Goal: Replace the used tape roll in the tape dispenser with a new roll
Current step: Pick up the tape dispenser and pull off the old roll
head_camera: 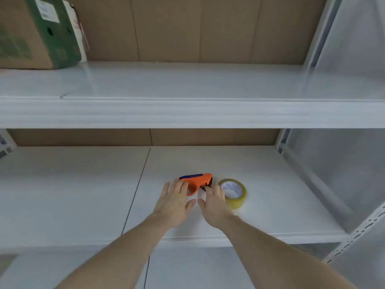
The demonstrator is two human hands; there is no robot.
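**Just starting the tape swap**

I see the orange plastic tape dispenser (196,181) lying on the white metal shelf (270,195). The new yellowish tape roll (234,193) sits just beside it. My left hand (175,202) and right hand (214,205) are open, fingers touching the dispenser, gripping nothing. Everything is left to do.

Tape roll (233,192) right of dispenser (198,181)

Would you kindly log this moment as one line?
left hand: on orange plastic tape dispenser | right hand: open beside it | yellowish tape roll: untouched
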